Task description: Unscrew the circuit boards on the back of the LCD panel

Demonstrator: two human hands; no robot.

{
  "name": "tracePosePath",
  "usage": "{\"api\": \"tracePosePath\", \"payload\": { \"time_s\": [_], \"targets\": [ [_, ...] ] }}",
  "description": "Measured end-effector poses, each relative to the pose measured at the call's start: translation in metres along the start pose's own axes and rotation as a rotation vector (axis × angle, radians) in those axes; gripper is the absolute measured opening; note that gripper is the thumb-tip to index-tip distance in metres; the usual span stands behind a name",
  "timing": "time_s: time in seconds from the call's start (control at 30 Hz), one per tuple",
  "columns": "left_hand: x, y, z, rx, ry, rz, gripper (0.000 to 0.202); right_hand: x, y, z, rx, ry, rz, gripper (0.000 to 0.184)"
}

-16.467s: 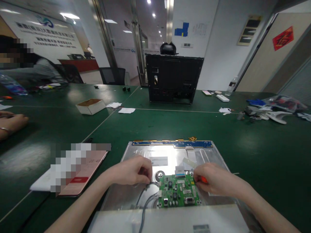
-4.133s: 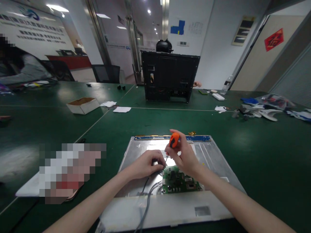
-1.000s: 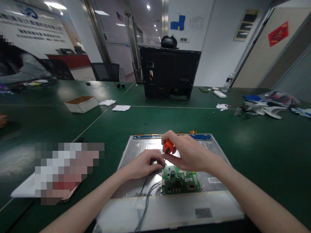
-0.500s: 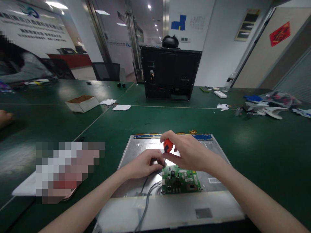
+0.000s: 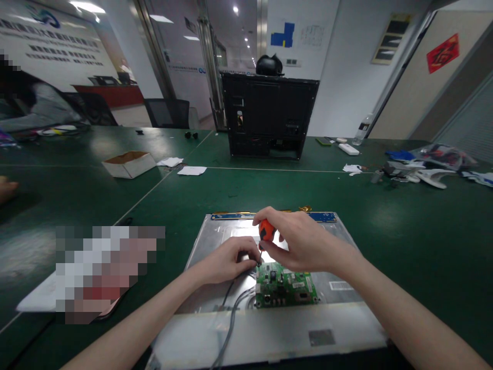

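A silver metal monitor panel (image 5: 339,239) lies flat on the green table in front of me, with a green circuit board (image 5: 287,291) near its front edge. My right hand (image 5: 298,241) is closed round an orange-handled screwdriver (image 5: 266,230), held upright with its tip at the board's top left corner. My left hand (image 5: 227,262) rests on the panel beside that corner, fingers pinched at the screwdriver tip; what they pinch is too small to see. Grey cables (image 5: 231,318) run from the board toward me.
A black monitor back cover (image 5: 269,115) stands upright at the far side. An open cardboard box (image 5: 129,163) and paper scraps sit at the left, papers at the near left, loose parts (image 5: 419,172) at the right. Another person sits far left; a hand (image 5: 5,187) shows at the left edge.
Over the last second my right hand has turned slightly on the screwdriver handle, staying over the board's corner. My left hand has kept its place.
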State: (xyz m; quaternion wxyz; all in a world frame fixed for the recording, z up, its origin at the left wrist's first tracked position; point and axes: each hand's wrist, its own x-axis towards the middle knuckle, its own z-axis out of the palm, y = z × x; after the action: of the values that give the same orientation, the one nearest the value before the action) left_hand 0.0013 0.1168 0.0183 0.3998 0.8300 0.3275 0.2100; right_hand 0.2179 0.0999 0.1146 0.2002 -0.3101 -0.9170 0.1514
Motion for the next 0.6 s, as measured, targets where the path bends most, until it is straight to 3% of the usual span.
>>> {"api": "tracePosePath", "payload": {
  "time_s": [0.43,0.6],
  "targets": [
    [-0.0004,-0.0021,0.0024,0.032,0.023,-0.029,0.013,-0.0018,0.0055,0.0004,-0.113,0.043,-0.040,0.023],
    [-0.0006,-0.0031,0.0024,0.025,0.021,-0.040,0.011,-0.0023,0.0017,-0.0032,-0.072,0.015,-0.040,0.033]
  ]
}}
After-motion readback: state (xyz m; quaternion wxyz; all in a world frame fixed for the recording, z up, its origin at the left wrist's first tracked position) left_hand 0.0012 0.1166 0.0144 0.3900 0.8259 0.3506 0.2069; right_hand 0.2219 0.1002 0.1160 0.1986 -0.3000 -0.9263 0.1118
